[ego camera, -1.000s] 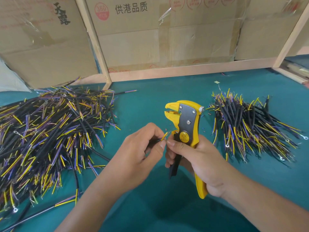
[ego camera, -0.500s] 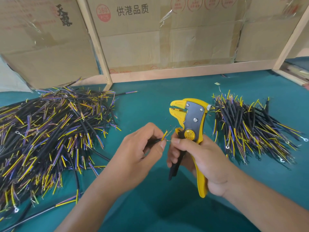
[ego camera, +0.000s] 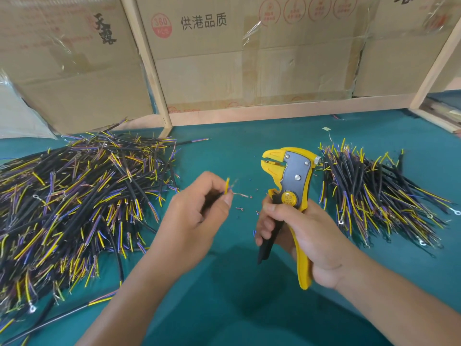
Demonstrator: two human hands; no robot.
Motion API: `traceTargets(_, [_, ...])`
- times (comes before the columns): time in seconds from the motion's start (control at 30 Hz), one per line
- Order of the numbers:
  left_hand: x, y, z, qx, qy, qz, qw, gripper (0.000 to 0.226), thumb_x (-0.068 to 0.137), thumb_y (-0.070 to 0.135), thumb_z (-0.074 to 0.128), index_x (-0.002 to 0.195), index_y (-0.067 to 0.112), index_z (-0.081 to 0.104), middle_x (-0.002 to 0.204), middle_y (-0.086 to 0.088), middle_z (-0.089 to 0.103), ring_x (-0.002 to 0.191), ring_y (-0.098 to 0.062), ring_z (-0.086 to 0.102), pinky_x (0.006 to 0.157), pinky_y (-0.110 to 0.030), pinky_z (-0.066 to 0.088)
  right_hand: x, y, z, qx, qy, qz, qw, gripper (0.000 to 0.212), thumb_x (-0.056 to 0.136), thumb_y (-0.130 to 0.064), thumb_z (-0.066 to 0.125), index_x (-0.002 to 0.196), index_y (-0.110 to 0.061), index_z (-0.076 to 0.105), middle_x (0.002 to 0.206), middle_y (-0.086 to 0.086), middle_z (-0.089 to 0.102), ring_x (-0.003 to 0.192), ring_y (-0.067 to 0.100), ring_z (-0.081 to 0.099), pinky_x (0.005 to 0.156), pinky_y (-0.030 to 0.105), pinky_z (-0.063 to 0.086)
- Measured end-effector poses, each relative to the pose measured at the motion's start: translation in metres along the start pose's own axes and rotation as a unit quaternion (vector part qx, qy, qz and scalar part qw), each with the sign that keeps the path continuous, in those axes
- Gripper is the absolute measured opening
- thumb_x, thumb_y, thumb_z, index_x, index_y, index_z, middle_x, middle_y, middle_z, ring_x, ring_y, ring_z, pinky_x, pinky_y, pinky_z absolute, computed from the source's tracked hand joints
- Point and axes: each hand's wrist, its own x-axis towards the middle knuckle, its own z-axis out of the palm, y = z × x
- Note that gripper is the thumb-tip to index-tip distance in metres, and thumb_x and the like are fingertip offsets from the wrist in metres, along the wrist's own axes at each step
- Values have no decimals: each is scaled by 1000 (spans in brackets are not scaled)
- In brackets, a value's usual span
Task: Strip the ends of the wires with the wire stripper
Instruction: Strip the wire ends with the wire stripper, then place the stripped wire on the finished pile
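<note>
My left hand (ego camera: 197,211) pinches a short wire (ego camera: 227,187) whose yellow end sticks up past the fingertips, with bare copper strands pointing right. My right hand (ego camera: 304,236) grips the handles of a yellow and grey wire stripper (ego camera: 291,181), held upright with its jaws facing left and slightly apart. A gap of teal table lies between the wire end and the stripper jaws. Most of the wire's black sheath is hidden inside my left fist.
A large heap of black wires with yellow and purple ends (ego camera: 74,201) covers the left of the teal table (ego camera: 224,308). A smaller heap of similar wires (ego camera: 374,193) lies right of the stripper. Small insulation scraps (ego camera: 239,209) dot the mat. Cardboard boxes (ego camera: 249,53) behind a wooden frame close the back.
The stripper has moved right and away from the wire, opening a gap between my hands. The wire end now shows bare copper strands. My left hand stayed in place.
</note>
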Motion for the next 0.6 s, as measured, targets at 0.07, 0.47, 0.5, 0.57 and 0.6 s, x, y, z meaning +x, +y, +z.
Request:
traceTargets(0.07, [2, -2, -4, 1, 18, -6, 1000, 19, 92, 39, 52, 84, 22, 50, 64, 4, 41, 55, -5, 31, 50, -18, 28, 2, -3, -1, 24, 2, 16, 1000, 24, 98, -10, 57, 74, -13, 60, 67, 9, 48, 63, 27, 52, 67, 40, 52])
traceTargets(0.47, [23, 19, -1, 10, 18, -57, 998, 3, 92, 35, 63, 94, 33, 60, 83, 16, 75, 67, -22, 62, 65, -32, 50, 2, 6, 8, 178, -31, 254, 950, 16, 80, -21, 63, 88, -7, 61, 72, 7, 51, 62, 23, 49, 67, 40, 53])
traceTargets(0.5, [33, 24, 0, -7, 4, -71, 997, 6, 93, 34, 63, 96, 30, 58, 83, 14, 76, 64, -20, 62, 59, -25, 48, 2, 6, 7, 181, -23, 266, 947, 13, 83, -18, 61, 88, -6, 60, 72, 8, 51, 62, 23, 49, 67, 40, 52])
traceTargets(0.57, [58, 34, 3, -57, 1, -100, 993, 10, 96, 27, 63, 97, 19, 56, 83, 7, 77, 56, -18, 57, 47, -18, 40, 5, 7, 5, 199, -1, 294, 935, 13, 92, -16, 53, 87, -5, 58, 70, 8, 51, 60, 23, 48, 68, 40, 51])
traceTargets(0.6, [71, 39, 9, -87, -6, -122, 989, 12, 97, 22, 63, 98, 12, 57, 82, 2, 78, 54, -18, 55, 44, -18, 39, 6, 8, 4, 208, 11, 308, 928, 15, 94, -17, 51, 87, -5, 58, 70, 8, 51, 59, 23, 48, 69, 40, 51])
